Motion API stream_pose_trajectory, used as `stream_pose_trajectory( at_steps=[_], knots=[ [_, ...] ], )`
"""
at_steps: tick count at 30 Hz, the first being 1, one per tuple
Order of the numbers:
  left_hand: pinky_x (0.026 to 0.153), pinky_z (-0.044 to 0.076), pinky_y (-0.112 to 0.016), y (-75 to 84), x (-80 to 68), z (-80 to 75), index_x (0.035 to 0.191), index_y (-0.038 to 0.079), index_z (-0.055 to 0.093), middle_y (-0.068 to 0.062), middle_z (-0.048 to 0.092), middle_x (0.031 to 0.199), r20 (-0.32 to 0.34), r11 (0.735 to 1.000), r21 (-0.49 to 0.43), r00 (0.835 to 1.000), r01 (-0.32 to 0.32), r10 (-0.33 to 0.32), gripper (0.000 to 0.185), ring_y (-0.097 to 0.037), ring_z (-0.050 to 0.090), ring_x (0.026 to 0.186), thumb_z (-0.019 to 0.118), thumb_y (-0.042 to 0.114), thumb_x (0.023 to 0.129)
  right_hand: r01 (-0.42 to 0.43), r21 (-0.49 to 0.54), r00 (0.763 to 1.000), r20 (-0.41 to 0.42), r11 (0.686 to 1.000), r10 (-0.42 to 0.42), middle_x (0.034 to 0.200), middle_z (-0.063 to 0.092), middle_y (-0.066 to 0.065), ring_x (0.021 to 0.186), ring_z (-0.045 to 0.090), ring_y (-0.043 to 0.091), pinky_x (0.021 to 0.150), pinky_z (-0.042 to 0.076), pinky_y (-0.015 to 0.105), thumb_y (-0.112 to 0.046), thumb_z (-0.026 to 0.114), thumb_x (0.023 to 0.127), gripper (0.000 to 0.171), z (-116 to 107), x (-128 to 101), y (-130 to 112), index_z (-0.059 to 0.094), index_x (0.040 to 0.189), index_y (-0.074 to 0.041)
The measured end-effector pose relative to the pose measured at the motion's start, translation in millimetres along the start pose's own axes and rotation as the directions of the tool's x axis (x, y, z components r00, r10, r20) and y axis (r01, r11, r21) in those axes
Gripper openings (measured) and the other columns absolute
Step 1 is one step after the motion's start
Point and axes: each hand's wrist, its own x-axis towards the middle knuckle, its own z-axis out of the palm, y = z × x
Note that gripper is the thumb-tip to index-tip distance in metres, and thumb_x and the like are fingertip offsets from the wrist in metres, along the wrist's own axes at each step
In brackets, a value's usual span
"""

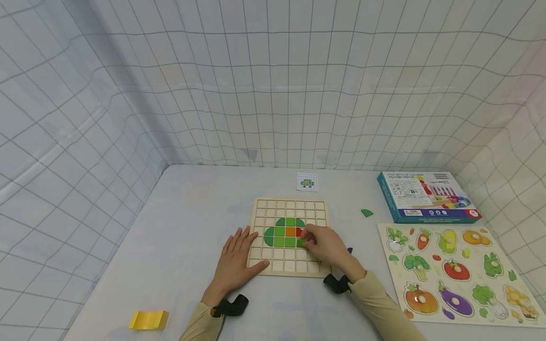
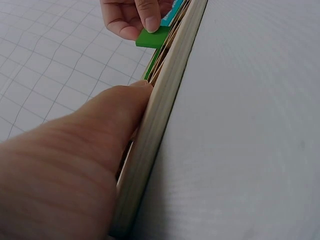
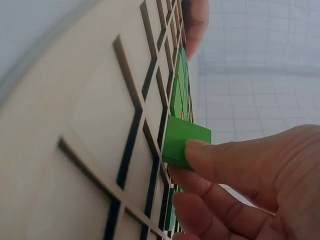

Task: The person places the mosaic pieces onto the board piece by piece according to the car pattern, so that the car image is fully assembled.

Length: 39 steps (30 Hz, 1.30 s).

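Right hand (image 1: 326, 246) pinches a flat green square tile (image 3: 184, 142) between thumb and fingers, tile tilted, one edge at a cell of the wooden grid board (image 1: 262, 215), not seated flush. Left hand (image 1: 236, 260) lies flat and released, fingers straight, pressing the board's left edge; the left wrist view shows the thumb against the board's pale plywood side. Board is light wood, square, with shallow square recesses in rows; middle cells already filled with smooth green tiles forming a rounded blob, plus one orange tile (image 1: 291, 231) and a red one partly hidden by the fingers. Small pattern card (image 1: 307, 182) lies just beyond the board. Loose green quarter-round piece (image 1: 367, 213) on the table right of the board. Glossy teal cardboard box (image 1: 426, 195) at far right, wooden vegetable peg puzzle (image 1: 456, 272) in front of it. Yellow folded piece (image 1: 148, 320) near left. Grey matte table (image 1: 179, 227), grid-printed cloth walls.
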Motion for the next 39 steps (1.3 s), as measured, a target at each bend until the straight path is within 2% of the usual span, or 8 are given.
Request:
stream_pose_trajectory(
  at_steps=[5, 11, 18, 26, 39],
  knots=[
    [0.112, 0.009, -0.046, -1.4, 0.0, 0.7, 0.143, 0.009, 0.04, -0.014, 0.027, 0.152, -0.006, 1.0, 0.001, 1.0, -0.005, 0.005, 0.082, -0.032, 0.016, 0.141, 0.065, 0.056, 0.081, -0.001, -0.016, 1.0, -0.031, 1.0, 0.001, 0.08, 0.058, -0.007, 0.068, 0.05, 0.01, 0.062, 0.045, 0.028, -0.009, 0.073, 0.083, 0.008, 1.8, 0.5, -1.0, 0.068, 0.087, -0.013],
    [0.112, 0.009, -0.046, -2.8, -0.3, 2.0, 0.143, 0.009, 0.04, -0.014, 0.027, 0.152, -0.006, 1.0, 0.008, 1.0, -0.004, 0.004, 0.082, -0.032, 0.016, 0.141, 0.064, 0.057, 0.082, -0.003, -0.034, 0.998, -0.059, 0.999, 0.001, 0.081, 0.057, -0.005, 0.067, 0.049, 0.008, 0.059, 0.044, 0.027, -0.01, 0.074, 0.082, 0.005, 3.5, 0.9, -3.5, 0.073, 0.086, -0.01],
    [0.112, 0.01, -0.047, -2.9, -1.5, 2.0, 0.143, 0.009, 0.04, -0.014, 0.027, 0.152, -0.004, 1.0, 0.0, 1.0, 0.001, -0.001, 0.081, -0.032, 0.016, 0.141, 0.064, 0.057, 0.082, 0.002, -0.058, 0.999, -0.047, 0.998, -0.005, 0.082, 0.06, -0.003, 0.067, 0.05, 0.008, 0.058, 0.045, 0.025, -0.01, 0.074, 0.082, 0.006, 4.8, 1.6, -3.4, 0.074, 0.088, -0.008],
    [0.112, 0.009, -0.046, -3.0, -1.6, 1.8, 0.143, 0.009, 0.04, -0.014, 0.027, 0.152, -0.002, 1.0, 0.008, 1.0, 0.005, -0.005, 0.081, -0.031, 0.016, 0.141, 0.064, 0.057, 0.082, -0.001, -0.06, 0.999, -0.04, 0.998, -0.001, 0.083, 0.063, -0.002, 0.07, 0.055, 0.01, 0.062, 0.048, 0.029, -0.01, 0.075, 0.081, 0.005, 2.0, 0.7, -4.9, 0.074, 0.087, -0.009],
    [0.112, 0.009, -0.046, -3.8, -0.3, 3.9, 0.143, 0.009, 0.041, -0.014, 0.028, 0.152, -0.011, 1.0, 0.008, 1.0, -0.006, 0.006, 0.082, -0.031, 0.017, 0.141, 0.064, 0.057, 0.081, 0.034, -0.062, 0.999, -0.038, 0.998, -0.036, 0.083, 0.063, -0.002, 0.074, 0.059, 0.011, 0.065, 0.05, 0.029, -0.01, 0.074, 0.081, 0.006, -0.3, -2.0, 1.3, 0.076, 0.087, -0.008]
  ],
)
